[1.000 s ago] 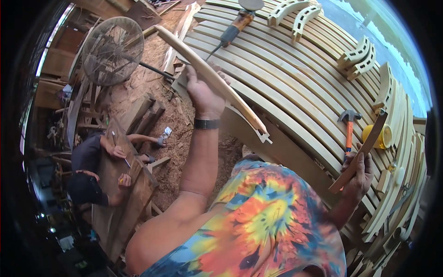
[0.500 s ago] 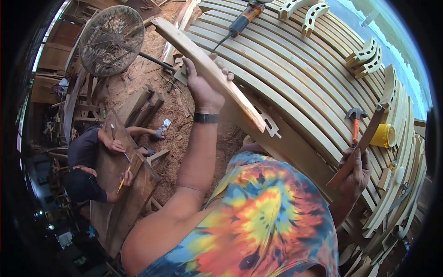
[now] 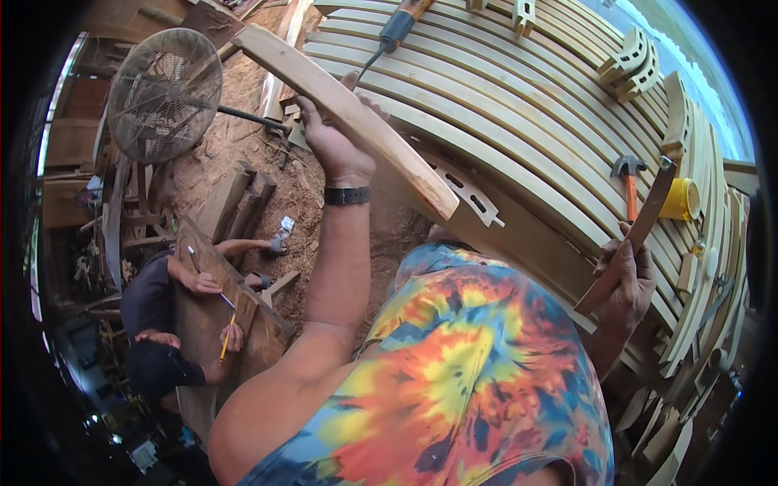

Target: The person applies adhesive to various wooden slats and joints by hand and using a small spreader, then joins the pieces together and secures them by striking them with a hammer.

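My left hand [image 3: 336,151] is wrapped round a long, gently curved piece of pale wood [image 3: 344,104], with some fingers hidden behind it. The piece is held tilted, its far end up toward the left, in front of the bench slats. At the right, my right hand [image 3: 624,279] grips a thin, flat brown strip [image 3: 644,227], its material unclear; it slants up past a hammer [image 3: 629,176] with an orange handle. Beneath the near end of the curved wood, a slotted wooden piece [image 3: 474,198] shows.
Many curved wooden slats [image 3: 486,105] lie side by side. On them sit a corded power tool [image 3: 397,31], slotted curved pieces [image 3: 630,65] and a yellow tub [image 3: 682,199]. A fan [image 3: 166,95] stands left; below it a co-worker [image 3: 154,316] holds a pencil over a board.
The whole view has shifted slightly. More of the slotted piece shows beside the curved wood's near end. Both hands keep their holds.
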{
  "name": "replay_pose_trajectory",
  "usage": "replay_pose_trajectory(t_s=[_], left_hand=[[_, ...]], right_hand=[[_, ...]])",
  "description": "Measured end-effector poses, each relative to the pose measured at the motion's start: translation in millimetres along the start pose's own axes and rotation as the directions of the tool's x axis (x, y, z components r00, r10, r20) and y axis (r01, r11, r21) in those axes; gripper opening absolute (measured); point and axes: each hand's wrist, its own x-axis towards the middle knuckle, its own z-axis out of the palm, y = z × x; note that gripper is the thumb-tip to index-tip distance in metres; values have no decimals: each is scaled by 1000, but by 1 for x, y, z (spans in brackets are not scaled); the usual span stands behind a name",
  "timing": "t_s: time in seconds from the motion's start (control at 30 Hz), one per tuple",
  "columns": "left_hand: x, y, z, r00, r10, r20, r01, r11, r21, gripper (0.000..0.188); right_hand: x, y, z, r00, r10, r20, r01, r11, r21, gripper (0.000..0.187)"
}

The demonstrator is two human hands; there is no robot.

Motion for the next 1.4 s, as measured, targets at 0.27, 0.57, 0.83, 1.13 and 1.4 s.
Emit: replay_pose_trajectory(t_s=[0.27, 0.57, 0.83, 1.13, 1.4], left_hand=[[16, -11, -10, 995, -37, 98, 42, 998, -46, 52], [-37, -56, 29, 1000, 29, -6, -29, 1000, 12, 18], [-79, -100, 45, 944, 327, 43, -324, 896, 304, 10], [-86, -115, 67, 834, 550, -38, -472, 749, 465, 14], [-98, -135, 57, 674, 709, 205, -652, 441, 617, 14]], right_hand=[[-14, 4, -4, 994, -20, -104, -9, 964, -266, 40], [3, -8, -17, 966, -133, -222, 37, 919, -392, 27], [19, -10, -58, 989, -98, -114, 42, 910, -412, 28], [30, -16, -122, 997, -76, 32, 82, 899, -429, 32], [33, -16, -171, 989, -49, 139, 107, 886, -451, 32]])
